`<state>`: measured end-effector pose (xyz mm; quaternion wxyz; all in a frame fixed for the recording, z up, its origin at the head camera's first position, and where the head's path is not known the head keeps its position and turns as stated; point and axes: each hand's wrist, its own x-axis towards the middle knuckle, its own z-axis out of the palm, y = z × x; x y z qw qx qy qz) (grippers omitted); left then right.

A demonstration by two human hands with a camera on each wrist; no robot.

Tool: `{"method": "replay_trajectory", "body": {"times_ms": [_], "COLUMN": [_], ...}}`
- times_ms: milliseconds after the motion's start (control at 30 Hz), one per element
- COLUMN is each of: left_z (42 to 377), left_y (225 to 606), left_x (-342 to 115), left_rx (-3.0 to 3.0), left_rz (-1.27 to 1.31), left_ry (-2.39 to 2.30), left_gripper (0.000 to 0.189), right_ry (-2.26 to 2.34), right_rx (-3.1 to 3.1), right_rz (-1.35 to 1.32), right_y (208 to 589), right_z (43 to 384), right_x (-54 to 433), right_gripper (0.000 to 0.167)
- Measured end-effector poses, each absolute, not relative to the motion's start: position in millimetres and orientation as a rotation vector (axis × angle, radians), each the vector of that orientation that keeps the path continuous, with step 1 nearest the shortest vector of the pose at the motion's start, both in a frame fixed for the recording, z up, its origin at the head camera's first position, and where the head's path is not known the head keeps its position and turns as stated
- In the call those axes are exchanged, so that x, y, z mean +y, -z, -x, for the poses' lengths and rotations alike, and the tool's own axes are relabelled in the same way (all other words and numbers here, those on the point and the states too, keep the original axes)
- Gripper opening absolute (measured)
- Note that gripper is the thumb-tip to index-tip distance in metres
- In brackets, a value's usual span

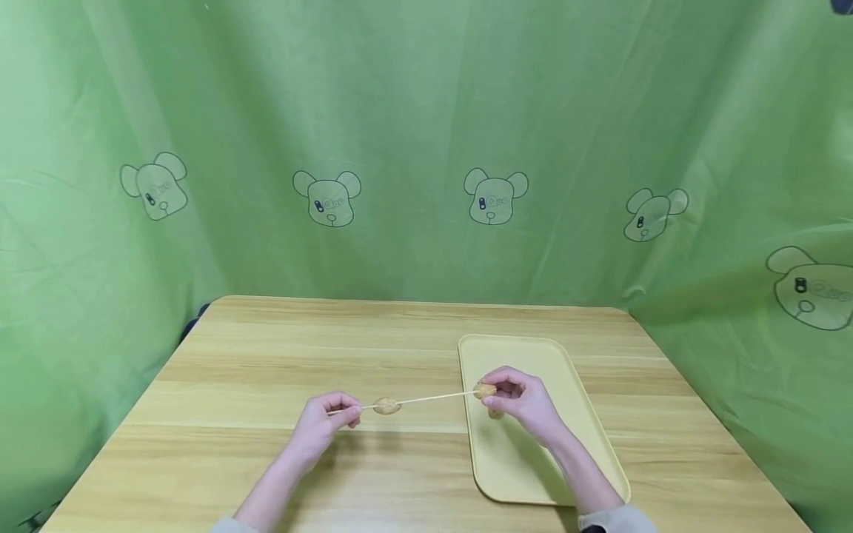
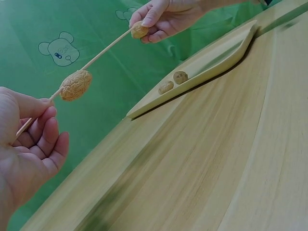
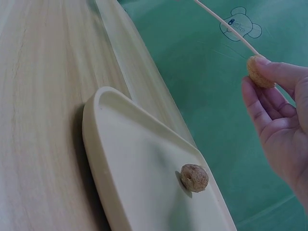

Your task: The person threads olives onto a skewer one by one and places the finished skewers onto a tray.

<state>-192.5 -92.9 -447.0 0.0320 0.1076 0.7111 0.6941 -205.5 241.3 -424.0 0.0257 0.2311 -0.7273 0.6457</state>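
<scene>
My left hand [image 1: 324, 426] pinches a thin wooden skewer [image 1: 433, 397] between thumb and fingers near its left end. Threaded on the skewer close to those fingers is a wrinkled golden-brown oval ball [image 2: 75, 85], like a fried food puff. Over the tray, my right hand [image 1: 523, 400] pinches a second, smaller golden-brown ball [image 3: 260, 73] at the skewer's far end. Whether the tip has pierced this second ball, I cannot tell. Both hands are raised above the table, and the skewer stretches nearly level between them.
A pale yellow rectangular tray [image 1: 556, 370] lies on the wooden table [image 1: 280, 333], right of centre. Two more brown balls rest in it, one lighter [image 2: 166, 87] and one darker [image 2: 180, 77]. A green curtain [image 1: 400, 111] with printed bear heads surrounds the table's back and sides.
</scene>
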Motion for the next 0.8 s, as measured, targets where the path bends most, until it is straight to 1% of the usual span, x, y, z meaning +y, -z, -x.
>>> {"method": "replay_trajectory", "body": {"times_ms": [333,533,800], "left_z": [195.7,195.2,194.1], "left_y": [451.4,450.3,446.3], "left_x": [-92.4,-92.6,-93.4], "left_rx": [2.161,2.164,2.159], "left_rz": [-0.323,-0.319,-0.293], "left_ry": [-2.148,-2.144,-2.154], "left_gripper": [0.019,0.019,0.019], "right_ry": [-2.07,-2.121,-2.199], "right_rx": [-2.233,-2.171,-2.064], "right_rz": [-0.681,-0.671,-0.598], "right_y": [421.9,426.5,427.1], "right_z": [202.4,201.7,201.7], "right_x": [239.8,237.4,230.0], "right_gripper": [0.034,0.031,0.034]}}
